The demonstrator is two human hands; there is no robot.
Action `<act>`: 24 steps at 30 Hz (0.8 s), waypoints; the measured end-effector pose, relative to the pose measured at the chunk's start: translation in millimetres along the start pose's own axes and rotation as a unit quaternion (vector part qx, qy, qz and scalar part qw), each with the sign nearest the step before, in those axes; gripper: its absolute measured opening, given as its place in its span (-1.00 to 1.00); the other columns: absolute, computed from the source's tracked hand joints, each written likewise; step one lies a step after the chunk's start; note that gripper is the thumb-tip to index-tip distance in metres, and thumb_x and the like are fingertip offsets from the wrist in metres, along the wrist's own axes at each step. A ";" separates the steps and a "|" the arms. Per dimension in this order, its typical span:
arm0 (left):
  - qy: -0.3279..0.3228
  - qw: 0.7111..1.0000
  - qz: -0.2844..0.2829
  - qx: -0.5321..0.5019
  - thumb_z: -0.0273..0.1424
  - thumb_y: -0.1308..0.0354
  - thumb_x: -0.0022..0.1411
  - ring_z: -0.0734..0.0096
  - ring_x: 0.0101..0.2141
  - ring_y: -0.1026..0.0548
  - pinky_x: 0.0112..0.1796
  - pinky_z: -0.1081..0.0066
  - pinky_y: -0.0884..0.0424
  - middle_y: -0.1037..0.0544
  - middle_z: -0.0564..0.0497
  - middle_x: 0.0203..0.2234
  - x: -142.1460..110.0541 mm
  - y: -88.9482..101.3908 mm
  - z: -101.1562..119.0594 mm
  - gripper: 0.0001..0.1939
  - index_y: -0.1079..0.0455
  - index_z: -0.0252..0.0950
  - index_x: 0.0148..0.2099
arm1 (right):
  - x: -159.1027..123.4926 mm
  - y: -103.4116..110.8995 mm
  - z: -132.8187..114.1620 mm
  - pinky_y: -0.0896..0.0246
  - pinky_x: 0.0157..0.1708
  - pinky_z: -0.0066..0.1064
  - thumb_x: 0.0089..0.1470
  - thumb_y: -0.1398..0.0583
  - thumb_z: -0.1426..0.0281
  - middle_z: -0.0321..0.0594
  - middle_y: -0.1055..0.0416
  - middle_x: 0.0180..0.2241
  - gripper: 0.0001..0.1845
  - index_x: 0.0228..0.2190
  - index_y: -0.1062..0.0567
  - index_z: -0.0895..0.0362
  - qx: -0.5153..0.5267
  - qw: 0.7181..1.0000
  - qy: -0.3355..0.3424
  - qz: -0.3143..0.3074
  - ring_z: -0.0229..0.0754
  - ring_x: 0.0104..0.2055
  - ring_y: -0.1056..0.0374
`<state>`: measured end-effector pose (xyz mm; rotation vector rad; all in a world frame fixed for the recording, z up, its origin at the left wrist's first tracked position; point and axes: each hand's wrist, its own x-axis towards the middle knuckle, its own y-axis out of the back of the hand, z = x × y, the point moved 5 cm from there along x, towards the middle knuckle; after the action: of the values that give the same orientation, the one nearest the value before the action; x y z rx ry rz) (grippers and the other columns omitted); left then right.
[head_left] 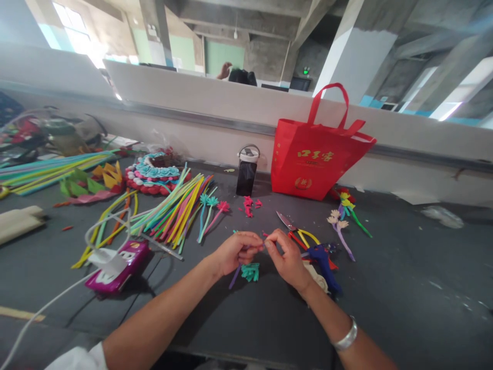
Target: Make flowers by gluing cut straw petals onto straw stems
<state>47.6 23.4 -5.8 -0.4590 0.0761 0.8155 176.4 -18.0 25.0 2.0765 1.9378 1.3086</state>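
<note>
My left hand [239,251] and my right hand [288,257] meet fingertip to fingertip above the dark table. Both are closed in a pinch, and whatever lies between the fingers is too small to make out. A purple pipe cleaner [234,276] shows below my left hand; whether that hand holds it cannot be seen. Just under the hands is a small pile of teal pipe cleaner pieces [250,272]. Beyond them lie red-pink pieces [248,205]. To the right of my right hand are scissors [304,235] with red and yellow handles and a blue glue gun [322,261].
Pipe cleaners [181,210] and finished flowers [211,201] lie left. A purple power strip [119,267] with a white cord sits nearer. A phone [246,177] leans on a cup before a red bag [308,159]. More flowers [338,220] lie right. A person is behind the partition [185,92].
</note>
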 end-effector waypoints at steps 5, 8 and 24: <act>-0.189 0.958 0.136 0.169 -0.24 -0.21 0.14 0.59 -0.62 -0.17 -0.59 0.53 -0.09 -0.30 0.13 -0.62 -4.4 4.5 17.8 -0.77 -0.41 -0.32 -0.39 | 0.9 4.3 5.3 -0.15 -0.28 -0.38 0.23 -0.07 0.37 -0.29 -0.32 -0.44 -0.83 -0.43 -0.34 0.08 -0.013 0.999 -0.029 0.038 -0.20 -0.34 -0.27; -0.375 0.824 0.201 0.373 -0.32 -0.18 0.22 0.47 -0.40 -0.40 -0.38 0.48 -0.30 -0.47 0.01 -0.41 -18.6 -3.8 34.1 -0.85 -0.50 -0.28 -0.22 | 0.2 8.0 7.9 -0.14 -0.32 -0.41 0.24 -0.06 0.34 -0.32 -0.31 -0.47 -0.80 -0.43 -0.34 0.08 -0.018 0.997 -0.054 0.060 -0.22 -0.38 -0.26; -0.440 0.649 0.165 0.598 -0.41 0.04 0.37 0.42 -0.31 -0.47 -0.25 0.45 -0.37 -0.50 -0.06 -0.31 -27.6 -19.0 34.0 -0.75 -0.48 -0.28 -0.12 | -0.2 5.3 10.6 -0.15 -0.36 -0.43 0.26 -0.05 0.31 -0.33 -0.34 -0.47 -0.78 -0.42 -0.36 0.08 -0.020 0.997 -0.071 0.039 -0.23 -0.40 -0.27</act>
<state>38.6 7.6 38.3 1.2859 -0.2206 1.0795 186.7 -14.0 20.7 2.1799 1.7766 1.1660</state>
